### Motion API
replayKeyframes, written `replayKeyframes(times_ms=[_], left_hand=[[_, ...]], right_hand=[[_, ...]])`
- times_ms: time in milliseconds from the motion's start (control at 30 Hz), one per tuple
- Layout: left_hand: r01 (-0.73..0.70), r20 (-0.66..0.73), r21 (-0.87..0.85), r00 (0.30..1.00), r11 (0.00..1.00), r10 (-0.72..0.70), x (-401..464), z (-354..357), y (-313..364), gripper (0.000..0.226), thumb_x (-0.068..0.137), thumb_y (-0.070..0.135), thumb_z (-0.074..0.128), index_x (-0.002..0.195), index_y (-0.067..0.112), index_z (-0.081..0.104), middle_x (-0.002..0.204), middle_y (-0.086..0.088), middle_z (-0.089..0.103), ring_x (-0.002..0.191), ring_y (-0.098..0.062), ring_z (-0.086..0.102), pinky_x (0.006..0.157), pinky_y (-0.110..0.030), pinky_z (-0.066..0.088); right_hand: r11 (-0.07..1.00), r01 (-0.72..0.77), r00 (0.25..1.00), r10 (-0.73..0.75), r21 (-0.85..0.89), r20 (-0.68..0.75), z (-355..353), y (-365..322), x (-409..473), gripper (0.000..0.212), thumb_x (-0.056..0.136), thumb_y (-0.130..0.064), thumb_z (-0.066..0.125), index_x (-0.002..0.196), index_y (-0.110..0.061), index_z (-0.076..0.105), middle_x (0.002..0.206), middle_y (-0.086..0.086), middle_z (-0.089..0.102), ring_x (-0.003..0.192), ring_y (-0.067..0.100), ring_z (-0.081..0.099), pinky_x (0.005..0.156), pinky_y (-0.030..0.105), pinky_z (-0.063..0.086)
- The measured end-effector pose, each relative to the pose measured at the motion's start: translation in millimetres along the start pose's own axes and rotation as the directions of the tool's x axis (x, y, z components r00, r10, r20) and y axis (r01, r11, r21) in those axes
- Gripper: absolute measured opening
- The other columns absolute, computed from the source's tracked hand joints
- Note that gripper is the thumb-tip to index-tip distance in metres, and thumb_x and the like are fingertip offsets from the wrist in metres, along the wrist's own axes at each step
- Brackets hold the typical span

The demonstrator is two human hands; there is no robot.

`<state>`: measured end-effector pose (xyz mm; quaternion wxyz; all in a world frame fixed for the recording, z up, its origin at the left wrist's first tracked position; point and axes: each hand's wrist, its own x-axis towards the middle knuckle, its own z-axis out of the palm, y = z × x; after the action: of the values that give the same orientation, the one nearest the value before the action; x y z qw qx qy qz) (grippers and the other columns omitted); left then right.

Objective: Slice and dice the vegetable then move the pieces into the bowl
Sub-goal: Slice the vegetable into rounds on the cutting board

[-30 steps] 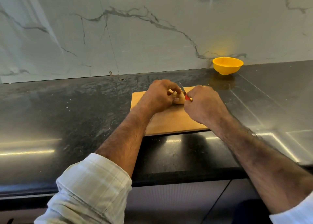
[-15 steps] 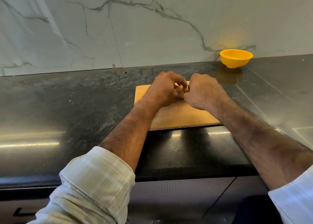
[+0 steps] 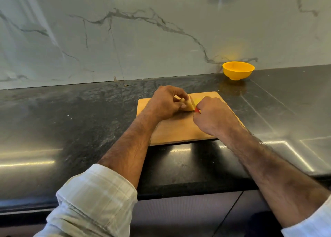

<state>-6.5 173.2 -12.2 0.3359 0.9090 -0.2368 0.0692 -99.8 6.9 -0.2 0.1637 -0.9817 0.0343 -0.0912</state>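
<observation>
On the cutting board (image 3: 179, 129), our left hand (image 3: 163, 103) pinches the pale vegetable (image 3: 188, 105), while our right hand (image 3: 213, 115) is closed around a red-handled knife (image 3: 197, 110) against it. The yellow bowl (image 3: 238, 71) sits well apart on the dark surface (image 3: 71, 120).

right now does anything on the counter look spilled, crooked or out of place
Nothing stands out. The cutting board lies flat on the counter, both hands work the vegetable on it, and the yellow bowl stands upright by the wall.
</observation>
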Motion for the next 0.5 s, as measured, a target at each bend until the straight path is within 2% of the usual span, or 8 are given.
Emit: replayKeyframes(times_ms=[133,267,400,500], left_hand=[[0.013,0.024,0.011,1.0,1.0,-0.013,0,-1,3,0.025,0.089,0.024,0.086,0.111,0.032,0.077,0.115,0.011,0.074,0.099,-0.005,0.067,0.093,-0.037,0.06],[0.012,0.014,0.021,1.0,1.0,-0.012,1,-1,3,0.024,0.088,0.023,0.086,0.11,0.03,0.08,0.111,0.01,0.076,0.101,-0.007,0.07,0.096,-0.043,0.061],[-0.003,0.004,0.05,1.0,0.999,0.003,2,2,4,0.022,0.088,0.022,0.085,0.109,0.028,0.081,0.108,0.009,0.076,0.1,-0.01,0.07,0.093,-0.043,0.062],[-0.02,0.006,0.09,1.0,0.996,0.019,4,3,5,0.02,0.087,0.02,0.084,0.105,0.028,0.082,0.102,0.01,0.076,0.097,-0.009,0.07,0.091,-0.043,0.063]], right_hand=[[0.998,0.061,0.994,-0.06,0.006,-0.094,-3,-8,3,0.025,0.095,-0.033,0.066,0.114,-0.017,0.072,0.1,0.0,0.066,0.081,0.015,0.059,0.062,0.03,0.047],[0.997,0.069,0.991,-0.066,0.019,-0.116,-5,-12,6,0.025,0.093,-0.031,0.066,0.112,-0.017,0.074,0.091,-0.001,0.067,0.075,0.015,0.06,0.062,0.032,0.055],[0.998,0.061,0.994,-0.061,0.006,-0.09,-6,-14,8,0.024,0.093,-0.033,0.067,0.108,-0.015,0.071,0.084,-0.002,0.063,0.074,0.016,0.061,0.063,0.032,0.055],[0.998,0.056,0.996,-0.055,0.001,-0.076,-8,-17,12,0.017,0.094,-0.034,0.069,0.098,-0.019,0.06,0.082,-0.002,0.059,0.076,0.016,0.06,0.063,0.032,0.051]])
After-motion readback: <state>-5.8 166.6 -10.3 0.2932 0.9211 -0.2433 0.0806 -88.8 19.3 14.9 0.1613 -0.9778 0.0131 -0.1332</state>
